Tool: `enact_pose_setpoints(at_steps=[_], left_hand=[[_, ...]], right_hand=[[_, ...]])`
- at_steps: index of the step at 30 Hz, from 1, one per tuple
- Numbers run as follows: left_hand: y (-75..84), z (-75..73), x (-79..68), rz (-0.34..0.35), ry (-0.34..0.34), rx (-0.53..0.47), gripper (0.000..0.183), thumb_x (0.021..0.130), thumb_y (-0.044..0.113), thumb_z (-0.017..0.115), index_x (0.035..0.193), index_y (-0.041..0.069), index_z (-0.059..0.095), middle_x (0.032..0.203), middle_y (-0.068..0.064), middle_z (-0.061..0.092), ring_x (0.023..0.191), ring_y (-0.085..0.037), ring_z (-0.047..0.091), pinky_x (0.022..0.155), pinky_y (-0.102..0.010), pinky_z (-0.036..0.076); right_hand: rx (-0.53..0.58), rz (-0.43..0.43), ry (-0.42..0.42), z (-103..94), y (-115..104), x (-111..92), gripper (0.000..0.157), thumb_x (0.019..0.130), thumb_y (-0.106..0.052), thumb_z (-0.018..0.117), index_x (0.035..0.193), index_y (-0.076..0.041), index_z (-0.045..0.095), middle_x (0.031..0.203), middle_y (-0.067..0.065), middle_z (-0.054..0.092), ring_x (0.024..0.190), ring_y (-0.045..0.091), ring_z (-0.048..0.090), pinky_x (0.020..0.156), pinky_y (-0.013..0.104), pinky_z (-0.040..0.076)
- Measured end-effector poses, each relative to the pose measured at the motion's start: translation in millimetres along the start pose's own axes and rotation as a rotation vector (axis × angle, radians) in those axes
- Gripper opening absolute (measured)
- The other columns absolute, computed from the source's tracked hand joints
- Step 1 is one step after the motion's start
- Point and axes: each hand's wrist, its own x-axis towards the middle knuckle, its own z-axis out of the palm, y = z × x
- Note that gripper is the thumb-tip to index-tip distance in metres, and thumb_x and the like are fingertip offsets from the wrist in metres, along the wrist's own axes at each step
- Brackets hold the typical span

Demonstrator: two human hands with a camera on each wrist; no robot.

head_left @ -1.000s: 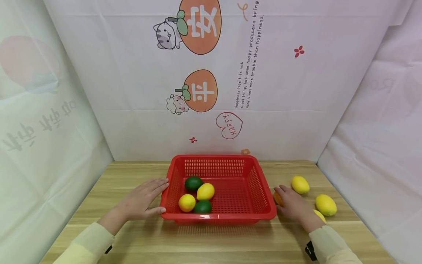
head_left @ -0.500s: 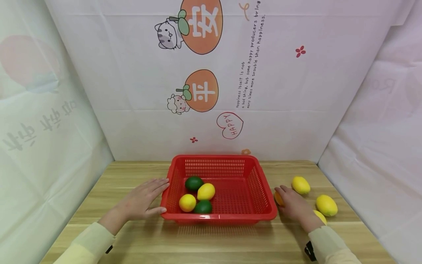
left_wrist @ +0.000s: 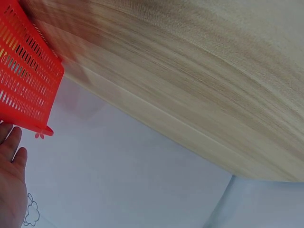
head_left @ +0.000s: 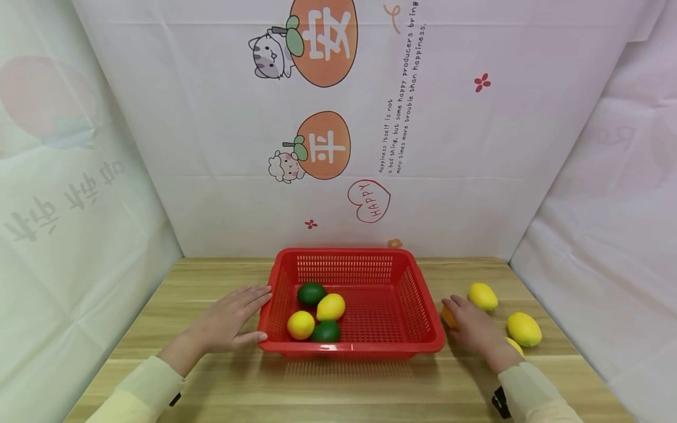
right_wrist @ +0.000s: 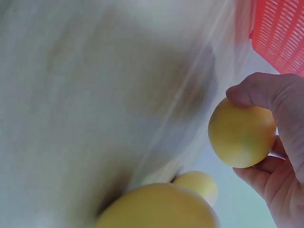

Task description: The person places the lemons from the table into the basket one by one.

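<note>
My left hand (head_left: pixel 230 320) rests against the left rim of a red plastic basket (head_left: pixel 351 346), fingers extended and thumb by the front corner. Seen in the left wrist view, its fingertips (left_wrist: pixel 14 137) lie right under the rim. Just right of the basket, my right hand (head_left: pixel 471 326) holds an orange (head_left: pixel 449 317) between thumb and fingers. The right wrist view shows this orange (right_wrist: pixel 242 133) with the thumb over one side and fingers beneath the other. Inside the basket, a lemon (head_left: pixel 331 308), a rounder yellow fruit (head_left: pixel 301 325) and two dark green oval fruits (head_left: pixel 311 294) cluster at the left.
Right of my right hand lie a lemon (head_left: pixel 482 296) toward the back, another lemon (head_left: pixel 524 329) farther right and a third yellow fruit (head_left: pixel 515 348), partly hidden by my wrist. White printed cloth (head_left: pixel 449 205) walls in the wooden table (head_left: pixel 317 399) at the back and sides.
My right hand has shifted very slightly rightward with the orange, widening the gap to the basket. The left hand, the basket and the other fruits stay put.
</note>
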Motion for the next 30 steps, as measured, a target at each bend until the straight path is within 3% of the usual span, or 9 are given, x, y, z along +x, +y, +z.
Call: enact_pose_setpoints(at_steps=[14,25,30], left_hand=[[1.0,-1.1,0.3,0.007,0.007,0.004,0.076,0.09,0.055,0.059,0.14,-0.001,0.048,0.146,-0.015,0.045,0.132,-0.035,0.043,0.109,-0.051,0.033],[-0.7,-0.1,0.3,0.025,0.038,0.011,0.077,0.09,0.057,0.058,0.14,-0.001,0.049,0.145,-0.015,0.046,0.131,-0.035,0.044,0.108,-0.051,0.035],[-1.2,0.5,0.4,0.017,0.027,0.004,0.077,0.09,0.057,0.057,0.141,0.0,0.048,0.147,-0.014,0.044,0.132,-0.034,0.043,0.109,-0.05,0.034]], right_hand=[[-0.079,-0.04,0.045,-21.0,-1.6,2.8,0.067,0.075,-0.003,0.081,0.133,0.005,0.05,0.133,0.032,0.047,0.118,0.047,0.049,0.092,0.059,0.046],[-0.172,-0.19,0.218,-39.9,-14.6,8.4,0.065,0.068,0.0,0.082,0.126,0.005,0.054,0.125,0.029,0.053,0.111,0.044,0.055,0.088,0.055,0.051],[-0.189,-0.236,0.254,-46.6,-19.4,10.4,0.064,0.067,0.002,0.082,0.125,0.007,0.055,0.125,0.03,0.054,0.112,0.046,0.054,0.089,0.056,0.05]])
